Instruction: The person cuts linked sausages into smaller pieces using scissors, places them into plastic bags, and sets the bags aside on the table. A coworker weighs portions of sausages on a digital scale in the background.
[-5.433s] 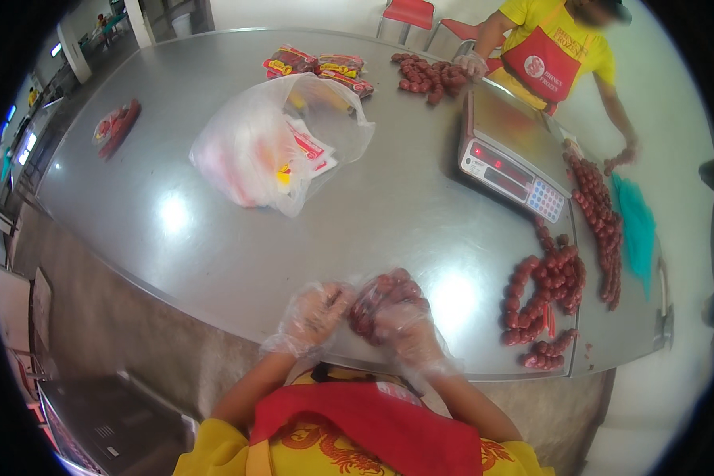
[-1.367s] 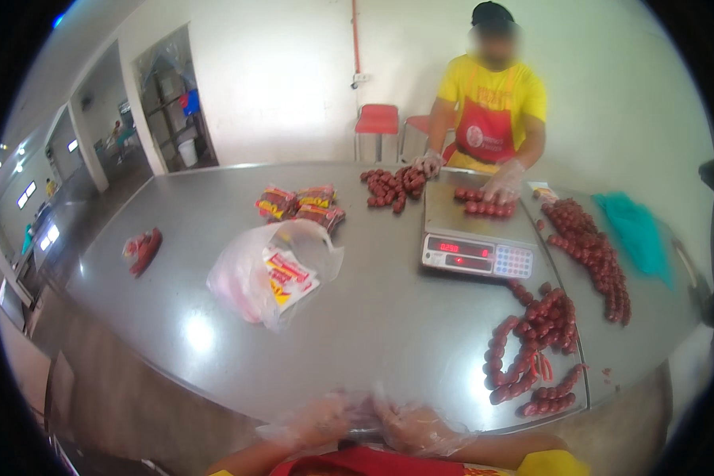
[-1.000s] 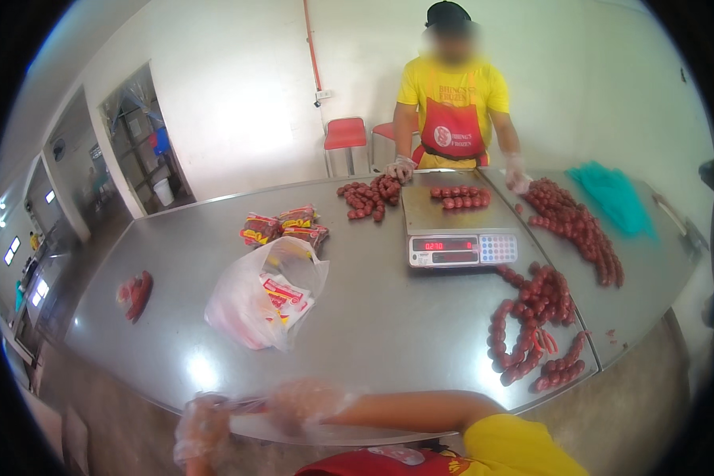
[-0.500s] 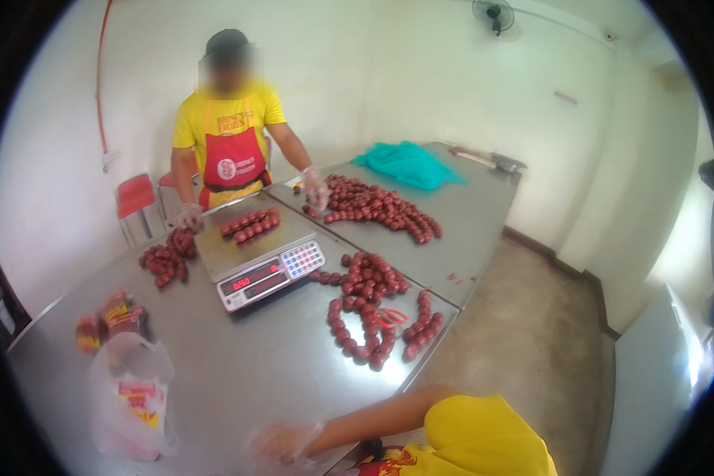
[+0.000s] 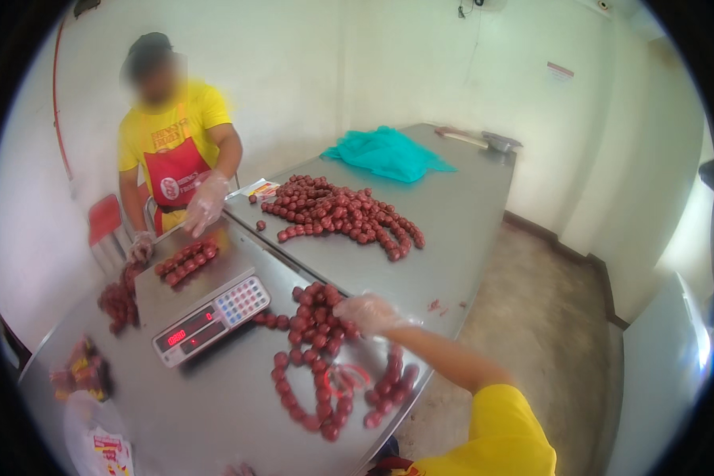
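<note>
My right hand (image 5: 370,314), in a clear plastic glove, reaches over the near table to the right side of a pile of linked round red sausages (image 5: 316,325). Its fingertips meet the links, but blur hides how they are bent. A red-handled pair of scissors (image 5: 347,381) lies among the nearer loops, beside a short separate string of sausages (image 5: 389,386). Only a sliver of my left hand (image 5: 239,470) shows at the lower edge, its fingers mostly cut off.
Across the table a co-worker holds one gloved hand (image 5: 206,204) above a digital scale (image 5: 212,319) bearing sausage strings (image 5: 186,263). A bigger sausage heap (image 5: 341,208) and teal plastic (image 5: 389,153) lie on the far table. Packed bags (image 5: 81,371) and a plastic bag (image 5: 95,436) sit lower left.
My right hand has swung from the near table edge up to the sausage pile. The co-worker's hand has moved from the big heap to above the scale. The view has shifted.
</note>
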The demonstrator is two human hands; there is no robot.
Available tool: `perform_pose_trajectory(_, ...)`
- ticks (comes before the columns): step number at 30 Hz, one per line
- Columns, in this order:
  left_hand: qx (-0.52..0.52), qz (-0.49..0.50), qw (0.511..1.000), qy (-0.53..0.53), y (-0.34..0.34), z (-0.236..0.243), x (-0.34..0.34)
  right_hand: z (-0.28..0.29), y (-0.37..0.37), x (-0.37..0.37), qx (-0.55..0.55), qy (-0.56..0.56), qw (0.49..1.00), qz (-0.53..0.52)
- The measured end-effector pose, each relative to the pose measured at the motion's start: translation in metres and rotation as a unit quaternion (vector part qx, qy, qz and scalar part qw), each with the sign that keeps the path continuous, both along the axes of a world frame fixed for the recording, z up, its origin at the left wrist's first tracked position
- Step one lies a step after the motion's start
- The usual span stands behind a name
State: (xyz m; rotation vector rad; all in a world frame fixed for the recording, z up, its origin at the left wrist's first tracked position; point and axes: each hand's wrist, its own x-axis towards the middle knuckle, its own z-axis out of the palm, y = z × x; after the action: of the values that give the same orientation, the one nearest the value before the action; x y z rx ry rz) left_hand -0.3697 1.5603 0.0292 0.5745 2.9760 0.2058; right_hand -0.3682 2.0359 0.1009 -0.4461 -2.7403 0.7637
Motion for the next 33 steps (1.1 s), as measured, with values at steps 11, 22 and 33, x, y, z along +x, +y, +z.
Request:
perform_pose_trajectory(11,-0.016,0.045,0.996,0.08,0.046,-0.01,-0.003,-0.075,0.258,-0.081,-0.02,0.064,0.924,-0.377)
perform_pose_trajectory(22,0.311,0.129,0.942,-0.002,0.039,-0.027,-0.003,-0.001,0.136,0.064,0.017,-0.361,0.931,-0.057)
perform_pose_trajectory(33,0.022,0.09,0.996,0.012,0.051,0.009,-0.001,-0.023,0.094,-0.04,-0.084,-0.134,0.981,-0.117)
